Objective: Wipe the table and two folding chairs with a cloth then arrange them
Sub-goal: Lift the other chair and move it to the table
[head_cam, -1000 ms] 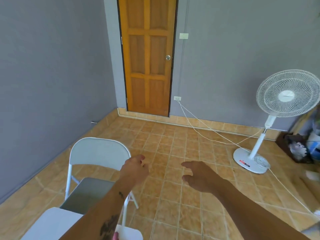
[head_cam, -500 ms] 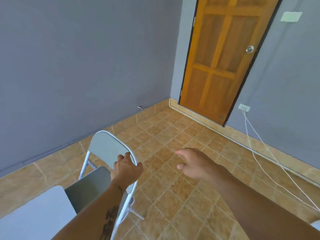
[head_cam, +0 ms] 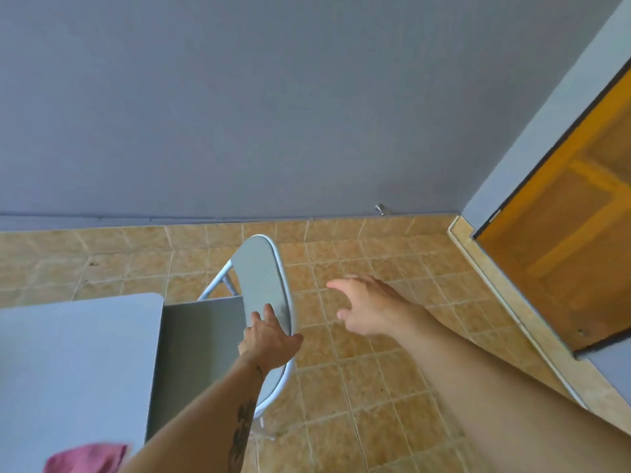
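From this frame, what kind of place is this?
Probably a room in a home: tiled floor, grey painted wall, wooden door. A folding chair stands by a white table.

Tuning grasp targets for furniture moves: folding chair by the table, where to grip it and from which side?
Probably the top of the backrest on the folding chair, from behind and above. Its rounded tube rim stands free, while the seat is tucked against the table. The left hand already wraps that rim; the right hand hovers open.
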### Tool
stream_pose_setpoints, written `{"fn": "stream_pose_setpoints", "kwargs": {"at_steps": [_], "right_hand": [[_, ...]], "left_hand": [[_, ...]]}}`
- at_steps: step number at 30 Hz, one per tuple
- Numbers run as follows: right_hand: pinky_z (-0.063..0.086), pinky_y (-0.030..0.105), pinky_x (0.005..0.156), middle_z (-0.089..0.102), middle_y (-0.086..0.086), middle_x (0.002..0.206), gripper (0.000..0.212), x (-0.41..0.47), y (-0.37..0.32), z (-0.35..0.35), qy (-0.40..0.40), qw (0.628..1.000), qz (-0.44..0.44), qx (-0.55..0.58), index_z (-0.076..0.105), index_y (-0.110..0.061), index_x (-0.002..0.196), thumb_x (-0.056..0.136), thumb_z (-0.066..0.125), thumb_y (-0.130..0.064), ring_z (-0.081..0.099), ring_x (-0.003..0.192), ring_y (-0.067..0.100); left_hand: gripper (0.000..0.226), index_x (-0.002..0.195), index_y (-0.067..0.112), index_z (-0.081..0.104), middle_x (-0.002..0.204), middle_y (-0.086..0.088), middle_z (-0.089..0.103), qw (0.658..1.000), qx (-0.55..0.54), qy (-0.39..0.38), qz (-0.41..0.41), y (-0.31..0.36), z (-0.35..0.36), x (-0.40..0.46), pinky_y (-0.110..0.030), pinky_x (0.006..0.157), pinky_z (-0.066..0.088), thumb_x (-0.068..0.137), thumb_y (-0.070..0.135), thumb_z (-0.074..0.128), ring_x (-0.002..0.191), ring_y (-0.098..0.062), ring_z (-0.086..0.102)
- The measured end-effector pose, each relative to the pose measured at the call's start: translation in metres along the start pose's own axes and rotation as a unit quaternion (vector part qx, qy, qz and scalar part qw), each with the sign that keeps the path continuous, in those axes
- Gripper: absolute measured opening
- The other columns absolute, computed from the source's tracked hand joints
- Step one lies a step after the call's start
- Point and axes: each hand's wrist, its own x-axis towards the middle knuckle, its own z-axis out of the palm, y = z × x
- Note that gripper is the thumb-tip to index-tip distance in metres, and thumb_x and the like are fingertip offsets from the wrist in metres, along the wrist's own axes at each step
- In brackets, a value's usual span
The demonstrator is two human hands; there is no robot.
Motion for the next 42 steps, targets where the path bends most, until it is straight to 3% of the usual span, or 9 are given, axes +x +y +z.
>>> {"fn": "stream_pose_setpoints", "kwargs": {"at_steps": [5,10,13,17,20,31,38,42], "right_hand": [[0.034,0.046,0.112,0.030,0.004,0.158,0.066,0.078,-0.006,-0.006,-0.043,0.990,-0.105,-0.085,0.033,-0.028,0.150,0.090,0.057,-0.019,0.033,0.143,0.029],[0.040,0.046,0.106,0.040,0.004,0.148,0.060,0.144,-0.005,0.013,-0.080,0.956,-0.229,-0.168,0.041,-0.025,0.143,0.086,0.058,-0.019,0.037,0.135,0.030],[0.041,0.047,0.104,0.032,0.006,0.150,0.059,0.178,0.000,0.023,-0.090,0.929,-0.294,-0.206,0.041,-0.027,0.141,0.085,0.055,-0.017,0.031,0.134,0.032],[0.034,0.048,0.110,0.007,0.017,0.158,0.066,0.224,0.004,0.034,-0.100,0.900,-0.336,-0.260,0.033,-0.033,0.146,0.085,0.050,-0.014,0.013,0.143,0.041],[0.032,0.050,0.112,-0.003,0.027,0.157,0.056,0.252,-0.002,0.046,-0.089,0.885,-0.368,-0.269,0.037,-0.033,0.143,0.090,0.049,-0.022,0.011,0.142,0.047],[0.045,0.050,0.099,0.009,0.027,0.154,0.046,0.271,-0.021,0.058,-0.071,0.861,-0.405,-0.299,0.048,-0.036,0.137,0.093,0.051,-0.025,0.012,0.140,0.052],[0.046,0.052,0.099,0.015,0.025,0.154,0.045,0.273,-0.038,0.063,-0.070,0.864,-0.415,-0.278,0.052,-0.037,0.136,0.093,0.052,-0.023,0.016,0.139,0.050],[0.045,0.053,0.100,0.015,0.024,0.156,0.048,0.279,-0.042,0.064,-0.068,0.863,-0.422,-0.269,0.050,-0.040,0.137,0.093,0.054,-0.022,0.013,0.141,0.049]], "left_hand": [[0.114,0.156,0.017,0.000,0.153,-0.016,0.023,0.993,-0.084,-0.037,-0.068,-0.004,0.019,0.020,-0.046,0.109,0.039,0.074,0.061,0.067,0.136,-0.038,0.038],[0.111,0.157,0.023,0.001,0.144,-0.010,0.038,0.983,-0.129,-0.043,-0.122,0.004,0.038,0.027,-0.034,0.103,0.041,0.074,0.054,0.068,0.128,-0.030,0.046],[0.102,0.156,0.033,0.004,0.138,-0.002,0.043,0.975,-0.158,-0.019,-0.156,0.012,0.040,0.023,-0.033,0.099,0.043,0.074,0.044,0.062,0.120,-0.024,0.050],[0.094,0.154,0.042,0.013,0.124,0.001,0.053,0.964,-0.183,0.020,-0.194,0.022,0.044,0.016,-0.032,0.094,0.049,0.070,0.039,0.057,0.107,-0.021,0.056],[0.090,0.151,0.046,0.021,0.117,0.003,0.060,0.955,-0.204,0.040,-0.211,0.019,0.047,0.013,-0.031,0.093,0.052,0.070,0.041,0.061,0.099,-0.019,0.062],[0.089,0.150,0.046,0.026,0.100,0.004,0.061,0.952,-0.191,0.060,-0.231,0.006,0.045,0.004,-0.027,0.081,0.053,0.071,0.029,0.064,0.082,-0.017,0.063],[0.087,0.150,0.048,0.025,0.105,0.006,0.060,0.943,-0.218,0.076,-0.241,-0.006,0.041,0.001,-0.025,0.079,0.055,0.072,0.026,0.060,0.082,-0.014,0.064],[0.087,0.149,0.049,0.022,0.107,0.005,0.061,0.943,-0.208,0.089,-0.243,-0.008,0.043,0.002,-0.031,0.082,0.058,0.072,0.029,0.057,0.085,-0.015,0.064]]}}
